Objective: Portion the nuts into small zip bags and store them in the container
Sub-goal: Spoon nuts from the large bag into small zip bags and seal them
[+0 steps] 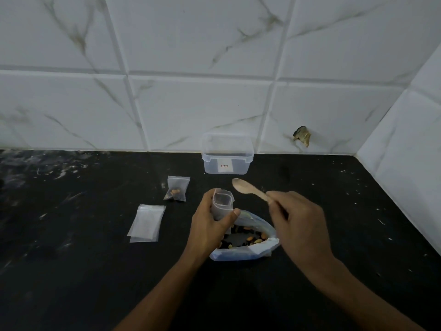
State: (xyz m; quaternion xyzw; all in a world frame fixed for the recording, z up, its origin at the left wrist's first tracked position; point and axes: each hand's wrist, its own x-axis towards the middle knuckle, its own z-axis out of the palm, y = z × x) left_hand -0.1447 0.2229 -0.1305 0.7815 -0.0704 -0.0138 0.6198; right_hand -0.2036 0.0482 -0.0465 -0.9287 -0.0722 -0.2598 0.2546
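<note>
My left hand (210, 225) grips a small zip bag (222, 204) upright with its mouth open. My right hand (298, 220) holds a wooden spoon (248, 188) by the handle, its bowl raised just right of that bag's mouth and looking empty. Below both hands lies a large open plastic bag of mixed nuts (248, 237). A small zip bag with nuts inside (177, 189) lies on the counter to the left. A clear lidless container (227, 154) stands at the back by the wall, seemingly with nothing in it.
A small stack of unfilled zip bags (146, 223) lies on the black counter (71, 235) left of my hands. White marble-look tiles form the back wall and a side wall on the right, with a chipped hole (302, 136) in one tile.
</note>
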